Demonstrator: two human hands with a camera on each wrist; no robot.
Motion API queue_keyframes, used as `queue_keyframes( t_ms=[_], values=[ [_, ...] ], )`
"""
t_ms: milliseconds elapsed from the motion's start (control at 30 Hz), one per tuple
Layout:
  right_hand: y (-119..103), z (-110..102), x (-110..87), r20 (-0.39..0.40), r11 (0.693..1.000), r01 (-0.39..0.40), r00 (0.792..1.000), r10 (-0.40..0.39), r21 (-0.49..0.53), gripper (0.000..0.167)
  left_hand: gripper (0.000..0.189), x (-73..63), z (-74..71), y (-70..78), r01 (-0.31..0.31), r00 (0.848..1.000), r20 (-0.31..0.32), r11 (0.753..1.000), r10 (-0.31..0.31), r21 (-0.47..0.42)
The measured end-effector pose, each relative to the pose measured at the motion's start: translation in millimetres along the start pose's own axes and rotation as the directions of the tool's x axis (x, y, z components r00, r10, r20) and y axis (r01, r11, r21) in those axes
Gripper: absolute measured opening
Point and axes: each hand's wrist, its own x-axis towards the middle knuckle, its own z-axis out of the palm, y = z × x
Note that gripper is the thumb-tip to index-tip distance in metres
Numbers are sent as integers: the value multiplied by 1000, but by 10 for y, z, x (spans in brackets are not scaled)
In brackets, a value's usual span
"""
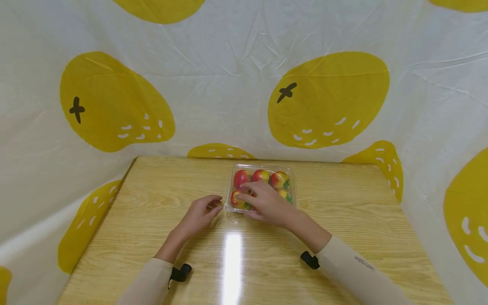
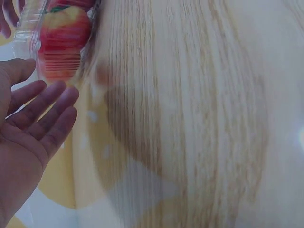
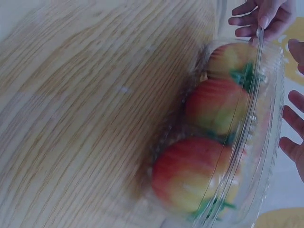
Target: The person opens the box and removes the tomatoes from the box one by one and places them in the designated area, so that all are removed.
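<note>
A clear plastic clamshell box (image 1: 233,209) sits at the back of the table with its lid down. Several red-and-yellow fruits (image 1: 242,178) with green leafy tops lie inside it in two rows. Over the lid is my right hand (image 1: 268,204), fingers spread, covering part of the front row. In the right wrist view, only the fingertips of that hand (image 3: 295,121) show, at the right edge. My left hand (image 1: 200,214) is at the box's left side, fingers loosely bent and nothing in them. Whether its thumb touches the box rim I cannot tell.
The wooden table (image 1: 160,182) runs back to a white cloth (image 1: 221,106) printed with big yellow fruits, which also hangs at both sides. A dark wrist-camera mount shows under the left forearm (image 1: 181,273) and another by the right sleeve (image 1: 310,260).
</note>
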Motion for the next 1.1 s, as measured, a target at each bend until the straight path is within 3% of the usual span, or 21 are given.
queue_keyframes(
  t_ms=[267,533,900,1100],
  values=[
    [-62,112,87,43,999,5,999,-7,38,39,30,1,21,-31,121,992,42,978,-116,-170],
    [-104,184,131,90,1000,-7,996,6,14,35,27,38,21,-38,177,982,130,910,-137,-375],
    [-149,248,193,164,999,-44,985,48,-28,22,27,67,29,-74,242,968,185,840,-172,-485],
    [-133,306,231,141,998,-34,989,40,-48,17,26,93,42,-73,277,960,190,809,-208,-519]
  ],
)
